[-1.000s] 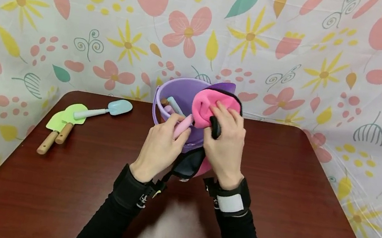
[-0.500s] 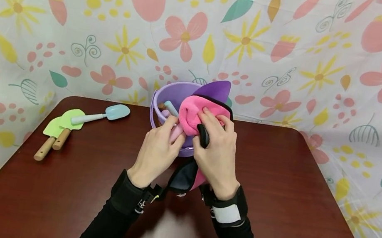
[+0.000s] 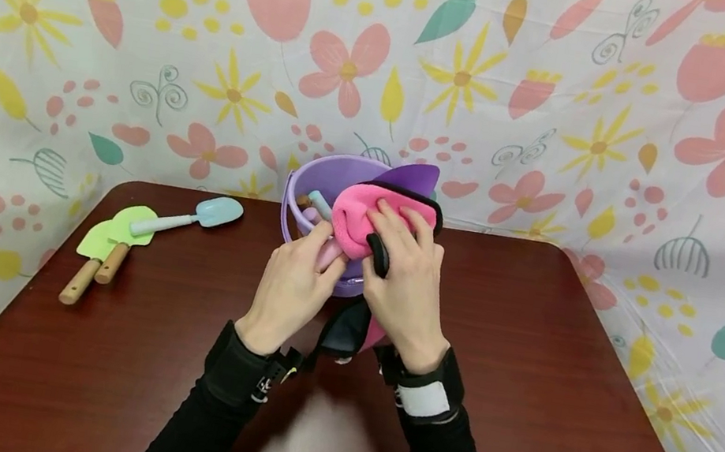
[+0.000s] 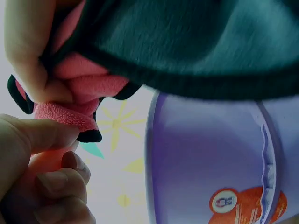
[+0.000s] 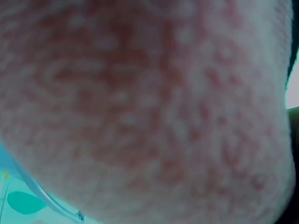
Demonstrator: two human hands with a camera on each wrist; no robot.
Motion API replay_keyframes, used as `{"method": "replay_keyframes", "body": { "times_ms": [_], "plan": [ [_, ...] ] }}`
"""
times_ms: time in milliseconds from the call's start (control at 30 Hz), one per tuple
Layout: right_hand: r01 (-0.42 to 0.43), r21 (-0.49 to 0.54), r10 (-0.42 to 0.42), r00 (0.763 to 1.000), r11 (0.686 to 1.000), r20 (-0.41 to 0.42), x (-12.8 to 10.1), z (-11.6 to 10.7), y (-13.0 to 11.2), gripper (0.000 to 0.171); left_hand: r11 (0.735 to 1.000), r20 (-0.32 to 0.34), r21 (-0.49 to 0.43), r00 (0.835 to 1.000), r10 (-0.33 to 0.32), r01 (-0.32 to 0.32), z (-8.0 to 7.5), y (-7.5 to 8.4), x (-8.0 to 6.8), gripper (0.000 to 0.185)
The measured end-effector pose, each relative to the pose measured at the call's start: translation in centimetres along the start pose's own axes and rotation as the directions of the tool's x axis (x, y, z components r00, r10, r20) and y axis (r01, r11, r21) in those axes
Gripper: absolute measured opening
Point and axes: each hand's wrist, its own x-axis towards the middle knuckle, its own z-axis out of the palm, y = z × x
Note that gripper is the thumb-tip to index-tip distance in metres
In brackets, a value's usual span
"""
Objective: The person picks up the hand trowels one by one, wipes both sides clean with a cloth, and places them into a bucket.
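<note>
Clearly the pink fleece cloth (image 3: 363, 220) was soft, light and floppy; it lay draped over the near rim of the purple bucket (image 3: 327, 176), its dark-edged tail hanging down between the wrists. The right hand (image 3: 404, 289) pinched it at the black trim, and the left hand (image 3: 289, 286) curled its fingers on the bunched pink fold beside a pale handle inside the bucket. The right wrist view showed only blurred fleece, so finger placement there was probably a pinch. The bound hem looked the surest hold. The table (image 3: 559, 387) offered open room rightward; 3 small garden tools (image 3: 139, 229) lay well apart on the left.
</note>
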Motion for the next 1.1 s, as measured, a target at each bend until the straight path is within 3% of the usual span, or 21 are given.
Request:
{"method": "replay_keyframes", "body": {
  "times_ms": [267,667,867,1100],
  "plan": [
    [-0.04,-0.035,0.04,0.999,0.999,-0.009,0.3,0.3,0.5,0.052,0.999,0.02,-0.021,0.999,0.038,-0.037,0.0,-0.2,-0.1,0.015],
    [-0.157,-0.029,0.153,0.984,0.987,-0.095,0.3,-0.3,1.3,0.05,0.997,0.097,-0.057,0.994,0.048,-0.042,0.1,0.0,-0.1,0.018],
    [-0.189,-0.031,0.183,0.975,0.982,-0.129,0.3,-0.6,1.8,0.049,0.995,0.135,-0.098,0.99,0.028,-0.015,0.1,0.0,-0.1,0.019],
    [-0.225,-0.035,0.217,0.965,0.974,-0.147,0.2,-1.1,2.5,0.044,0.992,0.162,-0.111,0.986,-0.043,0.062,0.0,-0.1,-0.1,0.02]
  ]
}}
